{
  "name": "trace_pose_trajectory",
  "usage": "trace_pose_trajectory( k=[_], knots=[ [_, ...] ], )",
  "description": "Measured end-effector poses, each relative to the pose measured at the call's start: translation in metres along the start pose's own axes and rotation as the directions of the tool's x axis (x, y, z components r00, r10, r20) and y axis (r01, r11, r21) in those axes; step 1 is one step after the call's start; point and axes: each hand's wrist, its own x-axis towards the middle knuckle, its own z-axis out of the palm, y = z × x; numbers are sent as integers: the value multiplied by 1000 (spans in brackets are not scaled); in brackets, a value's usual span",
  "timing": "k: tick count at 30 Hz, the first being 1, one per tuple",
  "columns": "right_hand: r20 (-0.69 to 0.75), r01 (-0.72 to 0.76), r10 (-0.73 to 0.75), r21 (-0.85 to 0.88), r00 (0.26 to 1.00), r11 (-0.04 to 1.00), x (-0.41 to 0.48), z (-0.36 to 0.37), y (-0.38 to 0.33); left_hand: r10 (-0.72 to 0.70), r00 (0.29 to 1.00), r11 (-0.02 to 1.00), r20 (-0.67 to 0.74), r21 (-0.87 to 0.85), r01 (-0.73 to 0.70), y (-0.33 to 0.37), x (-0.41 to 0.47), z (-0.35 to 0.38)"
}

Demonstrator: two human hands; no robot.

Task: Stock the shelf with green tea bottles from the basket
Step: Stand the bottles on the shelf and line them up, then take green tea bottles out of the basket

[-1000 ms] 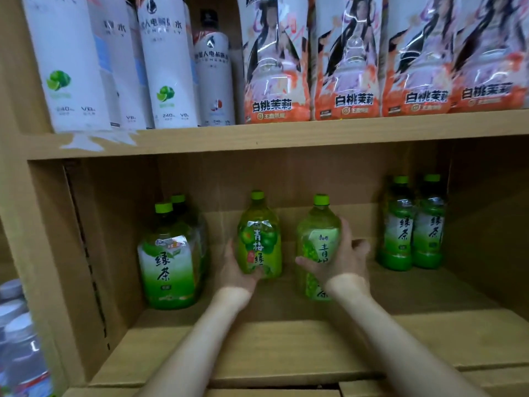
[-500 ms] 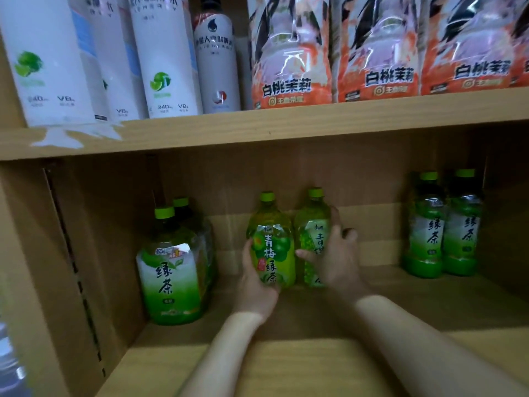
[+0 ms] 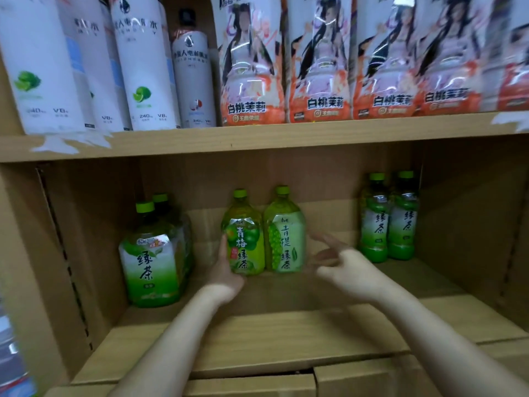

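Observation:
Two green tea bottles stand side by side at the back middle of the lower wooden shelf. My left hand grips the left one, a plum green tea bottle, at its lower left side. The grape green tea bottle stands upright just right of it, touching it. My right hand hovers a little to the right of that bottle, fingers spread, holding nothing. The basket is not in view.
Two large green tea bottles stand at the shelf's left, two slim ones at the right. The upper shelf carries white bottles and orange peach-jasmine bottles. Water bottles show at the far left edge.
Both bottles were pushed back and set together on the shelf. My right hand let go of the grape bottle and pulled away to the right; my left hand still grips the plum bottle.

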Motion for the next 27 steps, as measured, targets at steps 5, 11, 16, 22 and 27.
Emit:
trace_pose_trajectory(
  k=[5,11,16,22,27],
  knots=[
    [43,41,-34,-163,999,986,-74,-58,-13,109,987,990,-119,104,-97,46,-43,0],
    [39,23,-10,-365,999,931,-179,-104,-32,513,858,853,8,-113,-509,111,-144,52],
    [2,-140,164,-513,986,847,-251,-134,-14,638,759,750,133,-334,-572,147,-215,116],
    [-193,-441,397,-446,897,779,-336,-168,34,714,612,689,340,-499,-527,167,-260,203],
    [-412,-666,537,-306,737,680,-418,-195,66,769,449,638,455,-587,-499,196,-301,263]
  ],
)
